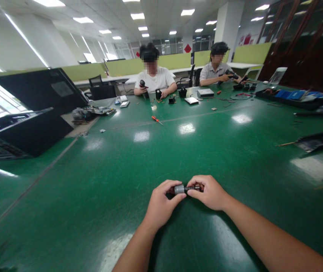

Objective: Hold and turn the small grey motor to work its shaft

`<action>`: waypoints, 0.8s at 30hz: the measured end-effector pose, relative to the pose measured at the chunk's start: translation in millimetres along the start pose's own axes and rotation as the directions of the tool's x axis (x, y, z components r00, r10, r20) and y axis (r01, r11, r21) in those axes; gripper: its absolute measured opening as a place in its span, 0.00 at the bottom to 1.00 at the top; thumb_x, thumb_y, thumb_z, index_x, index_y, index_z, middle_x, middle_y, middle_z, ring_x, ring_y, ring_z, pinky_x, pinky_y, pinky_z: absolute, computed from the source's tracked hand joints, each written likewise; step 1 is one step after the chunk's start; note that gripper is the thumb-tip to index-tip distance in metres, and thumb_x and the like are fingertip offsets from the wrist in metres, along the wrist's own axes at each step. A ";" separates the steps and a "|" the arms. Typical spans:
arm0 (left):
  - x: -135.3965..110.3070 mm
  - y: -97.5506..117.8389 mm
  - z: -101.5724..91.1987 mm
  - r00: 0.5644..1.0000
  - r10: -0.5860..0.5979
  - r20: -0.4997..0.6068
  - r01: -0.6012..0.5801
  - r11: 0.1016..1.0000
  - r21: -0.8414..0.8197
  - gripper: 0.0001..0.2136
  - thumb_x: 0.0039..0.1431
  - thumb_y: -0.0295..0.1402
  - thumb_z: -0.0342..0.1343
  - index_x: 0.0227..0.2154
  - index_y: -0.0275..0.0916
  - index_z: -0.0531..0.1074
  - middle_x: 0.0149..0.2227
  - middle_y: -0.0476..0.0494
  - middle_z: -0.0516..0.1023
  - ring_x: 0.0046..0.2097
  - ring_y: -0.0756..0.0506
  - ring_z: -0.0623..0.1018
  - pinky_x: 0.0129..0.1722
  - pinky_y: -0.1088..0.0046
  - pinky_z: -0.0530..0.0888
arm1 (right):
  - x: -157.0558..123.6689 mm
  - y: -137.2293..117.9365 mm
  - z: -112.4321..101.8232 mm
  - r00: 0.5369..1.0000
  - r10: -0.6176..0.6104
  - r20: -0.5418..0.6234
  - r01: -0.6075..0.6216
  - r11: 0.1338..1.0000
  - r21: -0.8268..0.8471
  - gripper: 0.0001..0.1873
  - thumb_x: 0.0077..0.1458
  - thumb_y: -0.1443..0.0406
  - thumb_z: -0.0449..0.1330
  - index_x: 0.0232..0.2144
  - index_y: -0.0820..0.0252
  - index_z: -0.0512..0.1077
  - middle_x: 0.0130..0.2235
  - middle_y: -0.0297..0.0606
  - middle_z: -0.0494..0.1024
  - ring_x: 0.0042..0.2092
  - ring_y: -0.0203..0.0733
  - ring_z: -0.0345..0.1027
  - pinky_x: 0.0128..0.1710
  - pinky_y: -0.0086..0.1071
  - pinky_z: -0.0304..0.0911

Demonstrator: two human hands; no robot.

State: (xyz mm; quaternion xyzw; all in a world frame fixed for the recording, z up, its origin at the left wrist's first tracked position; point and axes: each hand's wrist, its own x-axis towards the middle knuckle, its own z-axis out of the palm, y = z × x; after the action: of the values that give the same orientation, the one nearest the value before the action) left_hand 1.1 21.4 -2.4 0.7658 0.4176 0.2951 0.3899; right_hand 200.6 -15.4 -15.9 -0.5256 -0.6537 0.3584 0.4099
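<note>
Low over the green table (pixel 138 177), near its front edge, both my hands meet on one small part. It is a short cylinder (pixel 181 189) with a silver end and a dark end. My left hand (pixel 161 204) pinches the silver end with fingers curled. My right hand (pixel 210 192) is closed round the dark end. Most of the part is hidden by my fingers.
A large black case (pixel 22 124) lies open at the left. An orange-handled screwdriver (pixel 156 119) lies mid-table. Two seated people work at the far side among small black parts (pixel 172 99) and white boxes (pixel 205 92). Black trays (pixel 317 139) and tools lie at the right.
</note>
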 end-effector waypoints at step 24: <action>-1.6 1.4 -1.3 1.000 0.023 -0.011 -0.023 1.000 0.007 0.11 0.53 0.32 0.64 0.41 0.43 0.77 0.40 0.46 0.78 0.41 0.45 0.77 0.42 0.70 0.72 | -0.4 0.6 0.1 1.000 0.020 0.014 -0.021 1.000 0.019 0.02 0.50 0.68 0.63 0.29 0.61 0.75 0.25 0.31 0.73 0.26 0.34 0.62 0.26 0.26 0.54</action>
State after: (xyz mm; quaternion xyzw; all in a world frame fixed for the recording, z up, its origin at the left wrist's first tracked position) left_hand -0.2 20.0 -0.8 0.7702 0.4120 0.3025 0.3815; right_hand 200.8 -15.7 -16.5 -0.5259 -0.6476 0.3723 0.4066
